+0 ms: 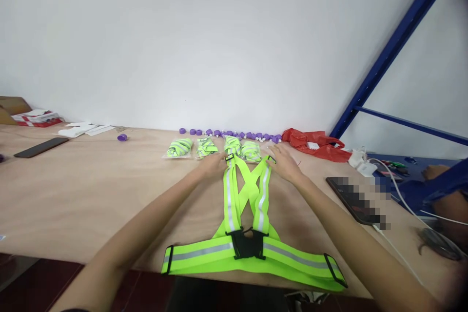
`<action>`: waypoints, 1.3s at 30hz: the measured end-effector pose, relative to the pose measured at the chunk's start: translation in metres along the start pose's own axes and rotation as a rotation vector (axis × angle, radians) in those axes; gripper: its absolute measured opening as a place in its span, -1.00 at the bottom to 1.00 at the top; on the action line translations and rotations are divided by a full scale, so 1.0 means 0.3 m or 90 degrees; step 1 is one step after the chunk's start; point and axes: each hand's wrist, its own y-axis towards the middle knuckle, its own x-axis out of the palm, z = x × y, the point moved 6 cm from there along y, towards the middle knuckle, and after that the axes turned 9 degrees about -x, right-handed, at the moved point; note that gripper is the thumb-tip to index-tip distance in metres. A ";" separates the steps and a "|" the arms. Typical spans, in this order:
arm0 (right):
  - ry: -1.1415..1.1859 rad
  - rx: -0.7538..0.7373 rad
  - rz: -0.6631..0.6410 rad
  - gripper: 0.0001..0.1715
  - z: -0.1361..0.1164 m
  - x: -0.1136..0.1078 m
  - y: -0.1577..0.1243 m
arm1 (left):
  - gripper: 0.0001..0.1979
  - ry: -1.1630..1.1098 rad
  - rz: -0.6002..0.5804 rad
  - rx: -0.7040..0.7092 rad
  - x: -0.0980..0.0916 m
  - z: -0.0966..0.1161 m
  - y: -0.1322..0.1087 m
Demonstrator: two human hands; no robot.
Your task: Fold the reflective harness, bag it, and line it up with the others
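Note:
A neon yellow-green reflective vest harness (pixel 252 253) lies flat on the wooden table (pixel 91 195), its waist belt along the near edge and two crossed straps running away from me. My left hand (pixel 213 164) rests on the far end of the left strap, fingers curled over it. My right hand (pixel 283 162) lies with fingers stretched out beside the far end of the right strap, touching it. Just beyond my hands sits a row of several folded vests in clear bags (pixel 204 147).
Purple caps (pixel 234 133) line the wall edge; one more purple cap (pixel 122 137) sits apart. A red plastic bag (pixel 316 144), a dark tablet (pixel 356 200) with white cable, a phone (pixel 41 147), papers and a blue shelf frame (pixel 387 53) surround the area. Another person's arm (pixel 451 207) is at far right.

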 end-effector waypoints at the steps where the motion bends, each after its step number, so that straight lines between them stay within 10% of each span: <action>1: 0.001 -0.016 0.019 -0.39 -0.034 -0.035 -0.050 | -0.69 0.002 -0.008 0.010 -0.039 -0.014 -0.080; 7: 0.066 -0.263 0.075 -0.54 -0.377 -0.062 -0.526 | -0.39 -0.011 -0.040 0.032 -0.133 -0.148 -0.699; 11: 0.031 -0.270 0.049 -0.53 -0.525 0.079 -0.705 | -0.33 0.003 -0.034 0.000 -0.060 -0.197 -0.896; 20: 0.014 -0.283 0.047 -0.55 -0.511 0.124 -0.692 | -0.61 -0.350 0.038 -0.119 -0.026 -0.180 -0.893; 31: -0.011 -0.305 0.152 -0.69 -0.573 0.093 -0.729 | -0.55 -1.019 0.331 -0.139 0.135 -0.038 -0.747; 35: -0.018 -0.269 0.125 -0.64 -0.584 0.110 -0.745 | -0.57 -0.946 0.285 -0.063 0.129 0.152 -0.627; 39: -0.024 -0.241 0.140 -0.66 -0.592 0.131 -0.764 | -0.59 -0.718 0.075 -0.014 0.170 0.354 -0.547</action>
